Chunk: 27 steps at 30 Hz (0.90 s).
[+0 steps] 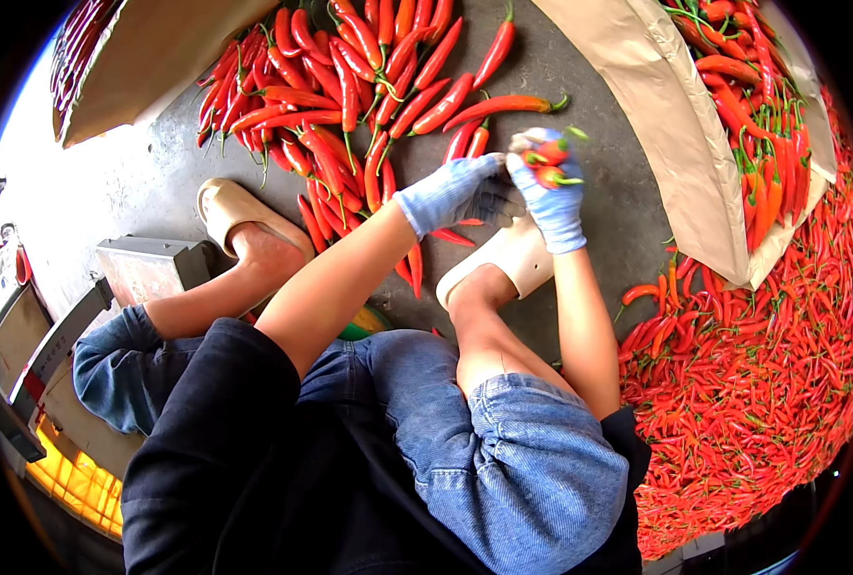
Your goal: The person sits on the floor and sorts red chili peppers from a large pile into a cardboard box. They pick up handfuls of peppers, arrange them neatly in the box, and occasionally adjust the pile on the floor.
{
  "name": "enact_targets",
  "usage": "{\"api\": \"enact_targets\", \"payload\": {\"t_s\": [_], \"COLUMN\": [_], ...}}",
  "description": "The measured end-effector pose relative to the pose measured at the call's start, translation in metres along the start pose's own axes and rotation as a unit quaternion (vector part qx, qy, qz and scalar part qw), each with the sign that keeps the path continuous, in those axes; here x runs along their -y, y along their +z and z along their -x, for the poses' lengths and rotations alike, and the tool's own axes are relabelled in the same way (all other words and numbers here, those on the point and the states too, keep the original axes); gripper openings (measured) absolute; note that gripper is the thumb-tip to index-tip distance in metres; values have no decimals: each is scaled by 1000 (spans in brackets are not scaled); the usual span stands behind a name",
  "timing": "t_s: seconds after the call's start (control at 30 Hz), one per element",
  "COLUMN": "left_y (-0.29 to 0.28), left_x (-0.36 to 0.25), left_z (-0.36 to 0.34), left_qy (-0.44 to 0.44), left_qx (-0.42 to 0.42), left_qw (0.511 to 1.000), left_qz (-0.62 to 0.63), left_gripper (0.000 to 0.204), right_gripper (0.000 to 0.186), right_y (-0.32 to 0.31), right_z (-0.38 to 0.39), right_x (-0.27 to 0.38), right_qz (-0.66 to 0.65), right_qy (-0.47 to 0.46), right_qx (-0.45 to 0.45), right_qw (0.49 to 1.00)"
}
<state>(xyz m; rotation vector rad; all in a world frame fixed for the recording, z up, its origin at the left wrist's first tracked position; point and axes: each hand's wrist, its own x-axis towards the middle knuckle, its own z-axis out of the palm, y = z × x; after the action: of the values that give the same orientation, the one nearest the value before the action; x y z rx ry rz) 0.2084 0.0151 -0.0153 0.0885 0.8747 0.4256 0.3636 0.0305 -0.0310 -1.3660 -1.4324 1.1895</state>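
Observation:
My right hand (pixel 553 196), in a blue knit glove, is closed around a small bunch of red chilli peppers (pixel 551 163) with green stems, held just above the grey floor. My left hand (pixel 460 190), also gloved in blue, reaches in from the left and touches the right hand; its fingers are partly hidden and curled. A loose pile of long red chillies (pixel 350 86) lies on the floor just beyond both hands.
A huge heap of red chillies (pixel 752 374) fills the right side. Brown paper sheets (pixel 675 125) carry more chillies at the upper right. My feet wear beige slides (pixel 508 259). A metal box (pixel 148 268) and a yellow crate (pixel 77 484) sit at the left.

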Motion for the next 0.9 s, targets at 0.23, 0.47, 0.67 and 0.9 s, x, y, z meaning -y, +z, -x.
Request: {"api": "enact_targets", "payload": {"t_s": [0.23, 0.47, 0.67, 0.9], "left_y": [1, 11, 13, 17], "left_x": [-46, -120, -144, -100], "left_z": [-13, -72, -78, -49], "left_qy": [219, 260, 229, 165], "left_qx": [-205, -416, -334, -168], "left_qw": [878, 578, 563, 490], "left_qz": [-374, -652, -721, -839], "left_gripper": [28, 52, 44, 38], "right_gripper": [27, 38, 55, 31], "right_y": [-11, -35, -35, -45], "right_z": [-47, -37, -12, -9], "right_x": [22, -23, -8, -29], "right_qz": [-16, 176, 418, 58], "right_qy": [250, 236, 290, 364], "right_qx": [-105, -86, -17, -125], "right_qw": [963, 952, 861, 921]}}
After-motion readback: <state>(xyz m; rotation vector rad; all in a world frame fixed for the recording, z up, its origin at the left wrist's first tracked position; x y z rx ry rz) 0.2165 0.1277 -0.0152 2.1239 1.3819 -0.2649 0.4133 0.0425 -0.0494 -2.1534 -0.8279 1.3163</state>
